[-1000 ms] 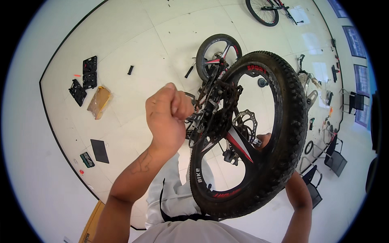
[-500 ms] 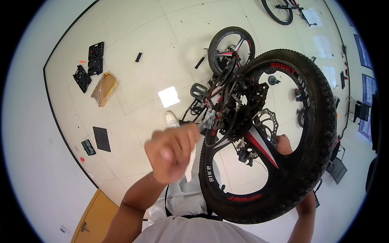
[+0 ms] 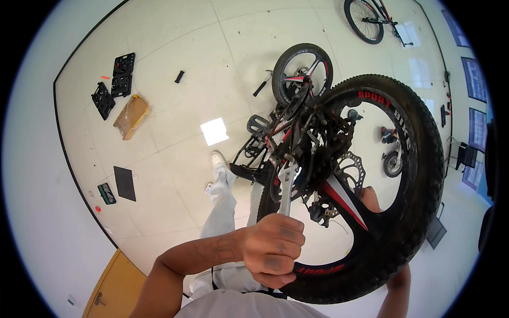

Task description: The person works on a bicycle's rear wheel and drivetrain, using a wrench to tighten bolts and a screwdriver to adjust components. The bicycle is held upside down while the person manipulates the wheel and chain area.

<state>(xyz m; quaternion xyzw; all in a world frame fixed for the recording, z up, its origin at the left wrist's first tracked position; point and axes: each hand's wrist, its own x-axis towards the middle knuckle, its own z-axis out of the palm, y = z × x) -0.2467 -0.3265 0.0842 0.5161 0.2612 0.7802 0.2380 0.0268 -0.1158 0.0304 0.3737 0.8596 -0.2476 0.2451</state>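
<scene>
My left hand [image 3: 273, 250] is closed around the handle of a silver adjustable wrench [image 3: 287, 192]. The wrench's head points up to the frame and cables beside the rear wheel; I cannot tell whether its jaws grip anything. The large black wheel [image 3: 419, 222], with knobby tyre and red-and-white spokes, stands tilted close to me, a disc brake rotor [image 3: 352, 170] near its middle. Through an opening of the wheel shows part of my right hand [image 3: 369, 200], against a spoke; its fingers are mostly hidden. The bicycle's front wheel [image 3: 302, 74] lies farther off.
A hammer [image 3: 262, 84] lies near the front wheel. On the left are an open black tool case [image 3: 123, 74], a yellow-brown box [image 3: 131, 117], a dark flat panel [image 3: 124, 184] and a green case [image 3: 106, 194]. Another bicycle [image 3: 365, 21] is at the far right, a chair [image 3: 466, 156] by the wall.
My left hand has come down and to the right, its back now turned up, and the wrench shows clearly. The wheel has shifted slightly down in view. My right hand stays behind it.
</scene>
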